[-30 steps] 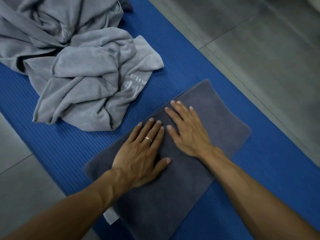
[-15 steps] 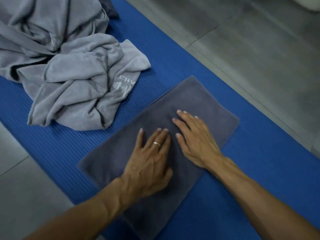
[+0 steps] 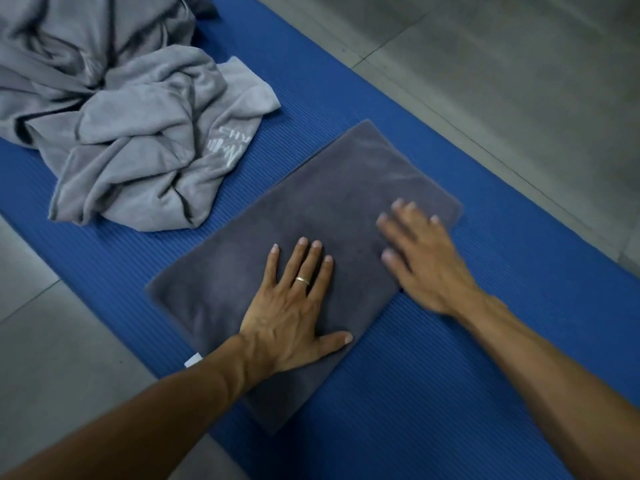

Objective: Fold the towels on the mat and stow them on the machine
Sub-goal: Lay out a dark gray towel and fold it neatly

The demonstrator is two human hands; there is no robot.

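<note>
Both hands flat, fingers straight, gripping nothing: left hand (image 3: 294, 306) and right hand (image 3: 420, 258) press dark towel (image 3: 332, 202), frame center, on mat (image 3: 450, 393). Soft, light, floppy; prob. best lifted w/ palms under folded edges.

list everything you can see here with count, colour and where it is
mat: 1, blue, ribbed, on the floor running diagonally across the view
folded towel: 1, dark grey, flat on the mat at centre
white tag: 1, sticking out at the folded towel's near left edge
towel pile: light grey, crumpled, count cannot be told, on the mat at upper left; one piece bears pale lettering
dark cloth: 1 bit, behind the pile at the top edge
floor: grey tiles, on both sides of the mat
ring: 1, pale metal, on a left finger
left hand: flat, fingers spread, pressing the folded towel
right hand: blurred, fingers straight, on the folded towel's right edge
</note>
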